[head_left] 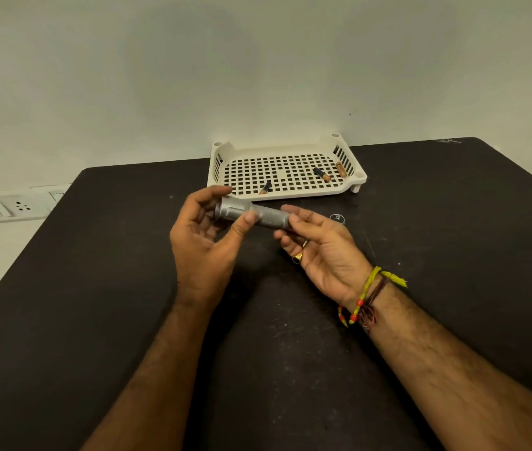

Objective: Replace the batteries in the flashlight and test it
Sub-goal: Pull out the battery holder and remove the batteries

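Note:
A silver flashlight (251, 214) lies level above the dark table, held between both hands. My left hand (204, 242) grips its wide head end with thumb and fingers. My right hand (320, 252) holds the knurled tail end with its fingertips. Behind the hands stands a white perforated tray (290, 193) with three batteries: one (265, 187) near its front edge, one (321, 174) at the right, one (341, 169) against the right wall. A small dark round cap (337, 218) lies on the table just right of my right hand.
The black table (290, 353) reaches to a pale wall at the back. A white power strip (1, 208) sits off the table's left edge. My right wrist wears thread bracelets (365, 301) and a ring is on one finger.

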